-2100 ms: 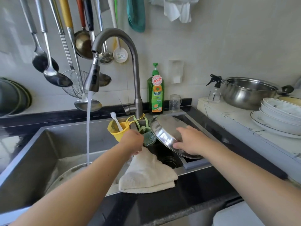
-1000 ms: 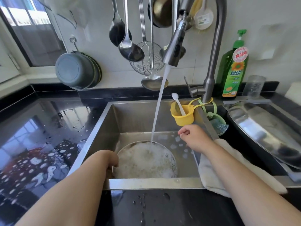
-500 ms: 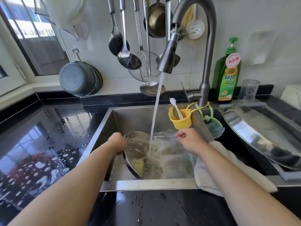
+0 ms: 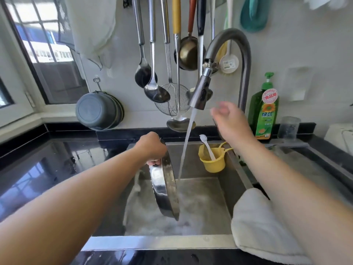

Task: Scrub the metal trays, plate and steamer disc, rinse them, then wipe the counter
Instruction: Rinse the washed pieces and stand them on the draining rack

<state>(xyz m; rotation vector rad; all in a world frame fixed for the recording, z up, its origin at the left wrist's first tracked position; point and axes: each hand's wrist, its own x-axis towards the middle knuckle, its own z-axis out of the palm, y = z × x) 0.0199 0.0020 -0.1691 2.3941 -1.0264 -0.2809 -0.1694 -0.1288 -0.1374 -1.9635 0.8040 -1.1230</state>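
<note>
Kitchen sink (image 4: 236,169) with the tap running. Left hand (image 4: 151,148) grips the metal tray (image 4: 165,188) on edge at 6 o'clock of the spout (image 4: 198,94), probably to drain suds. Right hand (image 4: 229,119), blurry, fingers spread, holds nothing.

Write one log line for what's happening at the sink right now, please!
step: rinsing | left hand: grips metal tray on edge in sink | right hand: blurred, raised near faucet | water: running
</note>
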